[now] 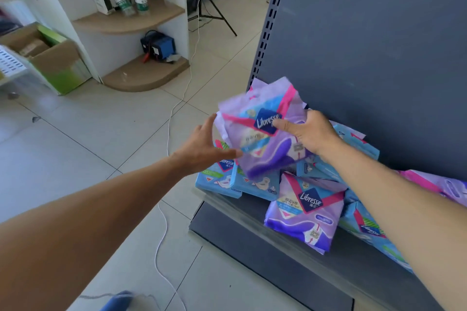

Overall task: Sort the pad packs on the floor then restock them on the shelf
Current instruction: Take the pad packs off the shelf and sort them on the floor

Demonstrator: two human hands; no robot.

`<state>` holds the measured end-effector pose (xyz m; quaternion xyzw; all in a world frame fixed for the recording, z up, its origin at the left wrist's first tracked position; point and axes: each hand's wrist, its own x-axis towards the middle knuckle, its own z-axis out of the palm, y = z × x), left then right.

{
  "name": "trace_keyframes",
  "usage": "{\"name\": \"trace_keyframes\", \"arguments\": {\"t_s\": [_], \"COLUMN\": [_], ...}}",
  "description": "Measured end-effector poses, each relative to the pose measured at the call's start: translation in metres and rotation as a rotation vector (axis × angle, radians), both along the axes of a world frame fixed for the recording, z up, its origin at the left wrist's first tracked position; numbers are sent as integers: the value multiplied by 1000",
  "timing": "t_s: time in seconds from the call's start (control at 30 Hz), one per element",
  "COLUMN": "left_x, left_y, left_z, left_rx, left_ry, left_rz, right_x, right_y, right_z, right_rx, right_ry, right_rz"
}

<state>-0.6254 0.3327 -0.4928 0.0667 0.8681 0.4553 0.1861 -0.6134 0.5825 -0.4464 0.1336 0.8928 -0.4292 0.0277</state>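
The right hand [312,134] grips a purple-and-pink plastic pad pack [265,131] above the grey metal shelf [252,212]; the left hand [204,146], fingers spread, touches the pack's left edge.

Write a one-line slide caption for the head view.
Right hand holds a purple pad pack above mixed packs on the bottom shelf; open left hand reaches toward it.

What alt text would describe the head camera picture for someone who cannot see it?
The right hand grips a purple pad pack above a jumble of blue and purple packs on the grey bottom shelf, while the open left hand reaches toward it.
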Motion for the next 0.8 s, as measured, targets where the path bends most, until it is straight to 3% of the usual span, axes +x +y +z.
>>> {"name": "trace_keyframes", "arguments": {"t_s": [0.13,0.23,0.33,0.4,0.53,0.6,0.8], "left_x": [1,4,4,1,-8,-13,-21], "left_y": [-11,-18,-33,-49,-88,-110,-144], "left_z": [18,34,38,35,30,27,6], "left_rx": [312,561,628,639,586,558,513], "left_ry": [-250,-307,-325,-339,-316,-314,-298], "left_rz": [141,158,233,276,391,440,472], "right_x": [15,22,24,21,14,7,-29], "right_y": [-33,-65,-85,-81,-53,-43,-34], "right_z": [-4,-10,-16,-20,-26,-29,-38], "right_rx": [-398,-530,-563,-466,-18,109,176], "right_ry": [-25,-73,-64,-49,27,16,-146], "right_rz": [-255,-203,-132,-97,-169,-161,-62]}}
